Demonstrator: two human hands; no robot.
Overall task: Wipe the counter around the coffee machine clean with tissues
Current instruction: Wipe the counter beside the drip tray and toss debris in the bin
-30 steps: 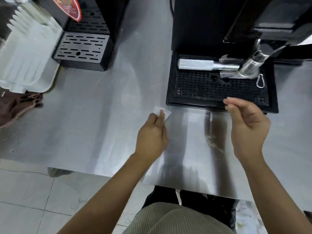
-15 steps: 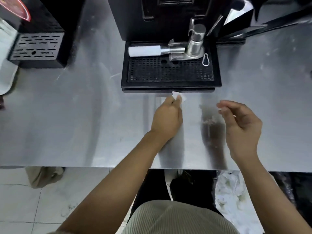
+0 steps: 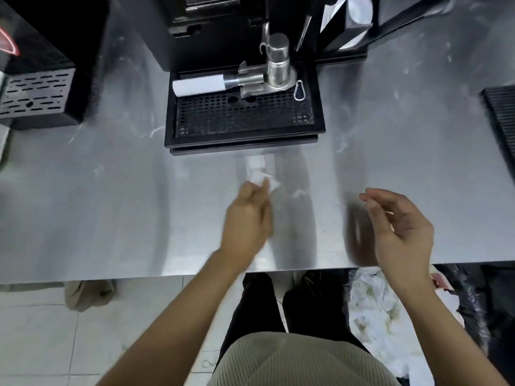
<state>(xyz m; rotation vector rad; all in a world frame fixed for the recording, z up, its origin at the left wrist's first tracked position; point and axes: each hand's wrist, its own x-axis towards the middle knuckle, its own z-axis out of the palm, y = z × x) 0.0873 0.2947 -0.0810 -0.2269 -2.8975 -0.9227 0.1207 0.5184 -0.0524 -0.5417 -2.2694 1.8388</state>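
My left hand [image 3: 246, 218] presses a small white tissue [image 3: 264, 179] onto the steel counter [image 3: 111, 204], a little in front of the black coffee machine's drip tray [image 3: 245, 121]. Only the tissue's tip shows past my fingers, and the hand is blurred by motion. My right hand [image 3: 401, 229] hovers over the counter's front edge to the right, fingers loosely curled and apart, with nothing visible in it. A metal portafilter with a white handle [image 3: 237, 82] lies on the drip tray.
A second black machine with a slotted grey tray [image 3: 36, 96] stands at the far left. A black ribbed mat [image 3: 501, 115] sits at the right edge. Below the counter's edge on the right is a bin of crumpled white tissues [image 3: 376, 310]. White specks dot the counter.
My left hand has slid the tissue to the right along the front of the drip tray, then back from it toward the counter's front edge. The view has shifted right; my right hand stays raised.
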